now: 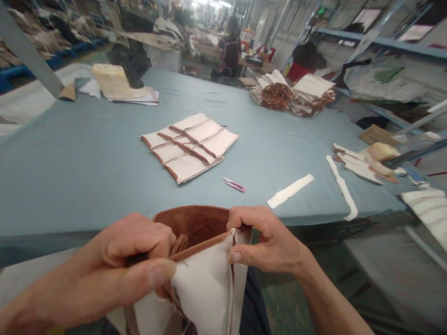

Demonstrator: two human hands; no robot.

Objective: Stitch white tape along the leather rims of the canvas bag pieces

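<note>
Close in front of me is a cream fabric bag [204,288] with a brown lining, its mouth held apart at the table's near edge. My left hand [136,260] pinches the bag's rim on the left, thumb outside and fingers curled inside. On the right, my right hand [267,239] grips the rim beside a side seam, thumb pressed on the outer cloth. Bunched brown cloth shows inside near my left fingers. Beyond the bag lie pink-handled thread snips [233,184] and a stack of flat cream pieces with brown edges [190,144].
The table has a blue-grey cover [87,172]. Cream strips [290,190] lie at right, near more fabric pieces [359,163]. Bundled cream and brown pieces [293,93] sit at the far right; a yellowish block [113,80] stands at the far left. A person [230,49] is in the background.
</note>
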